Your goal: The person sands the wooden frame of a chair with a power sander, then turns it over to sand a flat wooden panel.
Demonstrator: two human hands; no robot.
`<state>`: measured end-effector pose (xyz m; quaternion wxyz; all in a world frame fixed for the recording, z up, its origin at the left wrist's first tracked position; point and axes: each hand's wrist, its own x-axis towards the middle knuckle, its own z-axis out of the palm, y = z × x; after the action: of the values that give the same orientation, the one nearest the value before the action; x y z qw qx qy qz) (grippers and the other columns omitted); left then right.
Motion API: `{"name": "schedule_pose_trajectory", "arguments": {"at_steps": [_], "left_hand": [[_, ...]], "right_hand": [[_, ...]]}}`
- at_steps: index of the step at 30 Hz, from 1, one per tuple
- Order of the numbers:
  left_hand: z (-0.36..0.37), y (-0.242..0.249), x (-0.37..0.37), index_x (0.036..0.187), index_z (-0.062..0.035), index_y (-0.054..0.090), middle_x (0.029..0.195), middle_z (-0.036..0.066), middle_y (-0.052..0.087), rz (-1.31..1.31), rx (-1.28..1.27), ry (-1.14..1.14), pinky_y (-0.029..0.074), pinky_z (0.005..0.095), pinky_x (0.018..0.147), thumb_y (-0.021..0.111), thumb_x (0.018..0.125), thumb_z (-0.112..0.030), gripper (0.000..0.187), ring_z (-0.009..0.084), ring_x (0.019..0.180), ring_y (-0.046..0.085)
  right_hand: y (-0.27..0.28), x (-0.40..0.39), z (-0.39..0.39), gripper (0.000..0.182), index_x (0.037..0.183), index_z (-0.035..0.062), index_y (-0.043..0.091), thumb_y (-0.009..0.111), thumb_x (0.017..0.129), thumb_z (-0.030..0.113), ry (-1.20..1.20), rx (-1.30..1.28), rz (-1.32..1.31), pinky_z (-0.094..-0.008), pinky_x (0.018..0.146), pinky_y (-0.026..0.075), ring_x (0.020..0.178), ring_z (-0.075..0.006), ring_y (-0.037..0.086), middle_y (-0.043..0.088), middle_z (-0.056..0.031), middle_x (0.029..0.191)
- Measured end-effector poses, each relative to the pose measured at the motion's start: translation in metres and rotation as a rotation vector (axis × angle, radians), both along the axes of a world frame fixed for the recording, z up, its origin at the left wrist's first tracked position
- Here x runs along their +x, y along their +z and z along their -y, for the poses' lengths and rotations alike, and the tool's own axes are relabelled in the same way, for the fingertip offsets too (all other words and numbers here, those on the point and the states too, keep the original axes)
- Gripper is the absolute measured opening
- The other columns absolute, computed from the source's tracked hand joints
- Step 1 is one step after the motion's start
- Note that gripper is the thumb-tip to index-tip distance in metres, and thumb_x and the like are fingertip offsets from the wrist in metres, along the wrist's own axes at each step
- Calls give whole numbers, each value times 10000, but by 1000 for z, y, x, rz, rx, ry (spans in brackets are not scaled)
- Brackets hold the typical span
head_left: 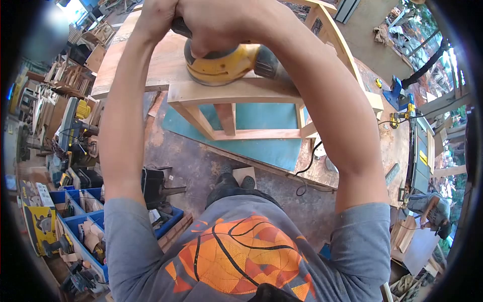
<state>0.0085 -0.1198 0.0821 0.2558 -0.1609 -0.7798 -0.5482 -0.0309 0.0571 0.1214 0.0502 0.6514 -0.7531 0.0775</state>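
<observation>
A yellow and black power sander (221, 64) rests on the top rail of a pale wooden frame (241, 92). My right hand (216, 22) is wrapped over the sander's top. Beside it, at the upper edge of the view, my left hand (160, 17) is closed near the sander's dark front handle, touching the right hand; its fingers are mostly hidden. The frame's legs and crossbars stand over a teal board (261, 118). A wide wooden panel (118, 63) adjoins the frame on the left.
A workbench (397, 146) on the right holds yellow drills (397, 118) and a black cable. Blue bins (75, 216) with tools and a yellow box (40, 221) stand at lower left. A co-worker (432, 211) bends at far right.
</observation>
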Motion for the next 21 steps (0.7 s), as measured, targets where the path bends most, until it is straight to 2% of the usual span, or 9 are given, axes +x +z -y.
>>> {"name": "schedule_pose_trajectory", "arguments": {"at_steps": [2,4,5,7,10,13,16,19,21], "left_hand": [[-9,-5,2,1026,39,722,1013,142,749,-10,42,-4,540,334,908,584,958,-270,345,209,962,700],[-19,-7,4,1023,42,713,1041,151,745,-23,56,-55,528,332,940,571,970,-256,334,208,988,693],[-22,-8,-2,1027,42,711,1041,151,742,-85,-18,-71,522,327,950,555,989,-267,349,207,1013,684],[-35,-13,-6,1050,39,707,1045,145,737,-61,34,-139,524,310,934,553,1012,-268,346,192,1022,676],[-51,-23,-9,1108,39,681,1077,120,727,-45,165,-337,522,275,907,559,1041,-246,317,149,1000,661],[-57,-31,-11,1121,39,674,1078,116,728,-16,280,-438,523,269,902,546,1048,-241,316,144,997,661],[-51,-23,-5,1122,37,670,1055,110,728,7,264,-373,524,262,895,542,1059,-234,306,140,993,661],[-49,-22,2,1103,37,676,1016,96,723,5,280,-380,523,264,871,547,1067,-246,313,137,943,658],[-51,-28,-2,1089,39,681,997,89,721,-23,213,-311,519,262,838,549,1067,-248,317,134,905,653]], "right_hand": [[5,5,0,264,1011,-4,778,663,782,60,2,0,8,-446,929,562,1080,-363,697,745,-224,1064],[26,11,-13,265,1009,-8,773,655,784,67,-64,237,66,-447,917,564,1069,-361,701,741,-229,1068],[31,12,-15,222,950,-23,753,653,782,81,-42,295,94,-449,888,564,1011,-366,708,739,-228,1034],[37,32,-15,182,865,-42,714,659,777,107,-242,386,106,-448,844,563,931,-370,708,731,-226,975],[43,43,-47,198,844,-50,683,674,772,135,-217,242,159,-446,813,560,883,-372,702,720,-225,921],[47,38,-56,224,870,-45,680,687,771,156,-75,315,141,-434,814,562,890,-362,704,715,-226,906],[43,25,-53,226,876,-31,675,697,771,168,61,301,94,-430,814,559,887,-357,702,709,-219,887],[35,36,-49,222,847,-26,663,702,771,179,-38,217,113,-416,824,555,885,-349,693,696,-204,862],[43,40,-48,222,843,-25,659,705,771,180,-42,299,131,-412,825,551,880,-344,687,690,-195,853]]}}
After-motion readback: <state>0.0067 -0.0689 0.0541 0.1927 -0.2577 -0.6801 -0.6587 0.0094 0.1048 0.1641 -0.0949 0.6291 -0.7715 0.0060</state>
